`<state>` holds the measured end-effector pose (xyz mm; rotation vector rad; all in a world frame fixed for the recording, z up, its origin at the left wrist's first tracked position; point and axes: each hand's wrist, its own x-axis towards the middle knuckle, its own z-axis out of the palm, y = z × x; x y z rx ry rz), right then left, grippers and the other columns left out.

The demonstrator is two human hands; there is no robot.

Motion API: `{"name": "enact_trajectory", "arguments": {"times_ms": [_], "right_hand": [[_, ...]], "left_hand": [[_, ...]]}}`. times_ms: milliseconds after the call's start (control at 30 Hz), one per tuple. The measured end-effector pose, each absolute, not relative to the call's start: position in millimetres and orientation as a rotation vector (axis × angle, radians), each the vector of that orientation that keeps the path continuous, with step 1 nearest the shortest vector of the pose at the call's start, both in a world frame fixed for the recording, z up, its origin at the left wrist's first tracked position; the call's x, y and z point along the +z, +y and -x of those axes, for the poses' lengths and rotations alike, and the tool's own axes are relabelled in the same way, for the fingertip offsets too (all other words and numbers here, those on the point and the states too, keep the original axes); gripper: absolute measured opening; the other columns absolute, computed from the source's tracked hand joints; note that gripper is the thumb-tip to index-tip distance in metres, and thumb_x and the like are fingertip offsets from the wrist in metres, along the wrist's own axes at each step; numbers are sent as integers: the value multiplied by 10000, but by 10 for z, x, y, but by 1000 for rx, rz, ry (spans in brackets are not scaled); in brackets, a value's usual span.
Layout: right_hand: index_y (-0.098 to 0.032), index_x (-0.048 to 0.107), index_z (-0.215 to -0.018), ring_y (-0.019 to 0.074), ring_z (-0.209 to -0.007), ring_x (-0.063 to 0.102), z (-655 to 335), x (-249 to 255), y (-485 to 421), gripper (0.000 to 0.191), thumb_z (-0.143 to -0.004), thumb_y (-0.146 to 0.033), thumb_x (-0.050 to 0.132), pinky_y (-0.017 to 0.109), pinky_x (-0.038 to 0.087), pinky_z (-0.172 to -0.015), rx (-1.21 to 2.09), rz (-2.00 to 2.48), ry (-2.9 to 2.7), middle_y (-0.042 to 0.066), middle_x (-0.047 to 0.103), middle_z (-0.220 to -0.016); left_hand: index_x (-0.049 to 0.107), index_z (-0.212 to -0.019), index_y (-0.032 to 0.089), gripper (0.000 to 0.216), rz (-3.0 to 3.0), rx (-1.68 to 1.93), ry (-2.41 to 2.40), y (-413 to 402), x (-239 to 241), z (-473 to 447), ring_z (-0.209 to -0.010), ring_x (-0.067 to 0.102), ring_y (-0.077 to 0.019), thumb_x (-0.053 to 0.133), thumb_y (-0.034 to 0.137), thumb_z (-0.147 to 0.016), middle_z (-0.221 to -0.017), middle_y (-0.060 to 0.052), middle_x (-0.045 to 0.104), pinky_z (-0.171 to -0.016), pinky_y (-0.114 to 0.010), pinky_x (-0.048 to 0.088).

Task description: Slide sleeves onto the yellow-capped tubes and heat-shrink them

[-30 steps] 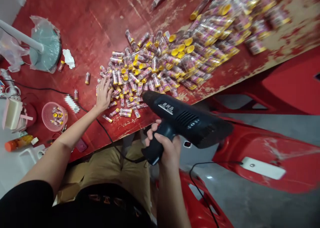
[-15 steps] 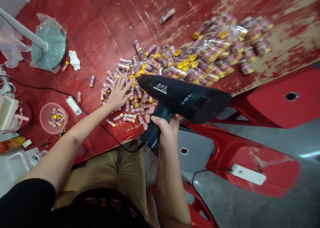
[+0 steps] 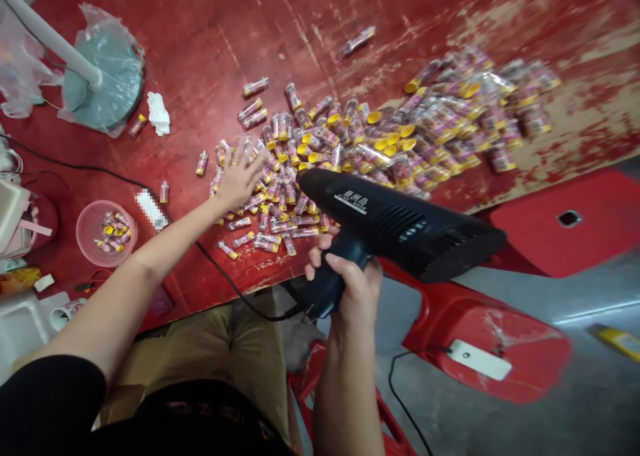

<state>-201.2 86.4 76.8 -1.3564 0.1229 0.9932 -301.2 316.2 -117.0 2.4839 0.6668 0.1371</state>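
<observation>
My right hand (image 3: 347, 286) is closed round the handle of a black heat gun (image 3: 400, 226), whose nozzle points left over the near side of a pile of small yellow-capped tubes (image 3: 320, 153). My left hand (image 3: 239, 176) lies open, fingers spread, on the left part of that pile on the red table (image 3: 210, 49). A second heap of wrapped tubes (image 3: 475, 116) lies further right.
A pink basket (image 3: 103, 233) with a few tubes sits near the table's left edge. A grey-green stand base (image 3: 103, 83) in plastic wrap and crumpled white paper (image 3: 158, 113) are at the back left. A black cord (image 3: 220, 276) crosses the table. Red plastic stools (image 3: 500, 336) stand at the right.
My left hand has slid right and up into the pile and spread its fingers, scattering some tubes. The heat gun swung over the pile and has drawn back a little toward me.
</observation>
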Motion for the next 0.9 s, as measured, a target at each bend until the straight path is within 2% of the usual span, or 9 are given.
{"name": "enact_trajectory", "arguments": {"times_ms": [100, 167, 300, 433, 533, 667, 800, 900], "right_hand": [[-209, 648, -1026, 100, -638, 550, 2002, 779, 902, 327, -706, -213, 719, 237, 526, -488, 983, 1354, 114, 2, 559, -898], [-201, 654, -1049, 104, -640, 548, 1974, 800, 930, 350, -704, -207, 716, 251, 538, -492, 985, 1357, 116, 7, 554, -905], [-195, 663, -1030, 111, -636, 550, 1919, 830, 969, 336, -697, -198, 710, 282, 564, -503, 969, 1382, 101, 11, 563, -901], [-199, 655, -968, 117, -630, 559, 1914, 805, 1000, 279, -696, -182, 714, 294, 570, -497, 962, 1362, 100, 7, 567, -888], [-212, 641, -935, 124, -658, 567, 1929, 764, 1008, 262, -687, -183, 720, 276, 562, -483, 994, 1335, 97, 7, 565, -886], [-223, 631, -986, 110, -656, 530, 1931, 725, 1002, 308, -689, -226, 713, 227, 517, -445, 1117, 1256, 102, 7, 543, -901], [-205, 624, -1060, 96, -638, 494, 1958, 758, 1078, 359, -713, -259, 700, 206, 476, -422, 1285, 1149, 99, 10, 523, -906], [-213, 610, -1042, 104, -643, 526, 2034, 809, 1171, 331, -728, -229, 713, 228, 507, -452, 1280, 1183, 61, 8, 552, -911]], "left_hand": [[311, -1612, 310, 659, -2555, -62, 277, 2878, -1180, 2847, -1603, 44, -233, 219, 602, -1029, -1716, -14, 202, -1298, -519, -19], [311, -1612, 316, 634, -2547, -89, 235, 2828, -1239, 2804, -1602, 67, -226, 225, 567, -1036, -1711, 0, 222, -1302, -519, 10], [358, -1601, 307, 634, -2452, 38, 581, 3117, -1310, 3076, -1604, 62, -268, 223, 562, -1036, -1707, -23, 232, -1291, -561, -16], [383, -1595, 264, 755, -2381, 204, 908, 3407, -1237, 3536, -1602, 3, -323, 310, 698, -982, -1714, -86, 190, -1271, -580, -56], [401, -1585, 284, 853, -2412, 135, 729, 3421, -1219, 3696, -1596, 56, -351, 404, 795, -903, -1708, -103, 207, -1264, -598, -37], [462, -1550, 299, 805, -2379, 108, 716, 3441, -1302, 3742, -1592, 123, -325, 376, 788, -917, -1691, -96, 262, -1275, -576, -18], [381, -1589, 265, 807, -2240, 290, 1050, 3556, -1419, 3928, -1598, 93, -311, 329, 756, -951, -1710, -128, 181, -1264, -609, 18], [322, -1608, 270, 850, -2115, 420, 1295, 3587, -1536, 4080, -1600, -17, -331, 331, 784, -931, -1719, -139, 127, -1223, -688, -20]]}}
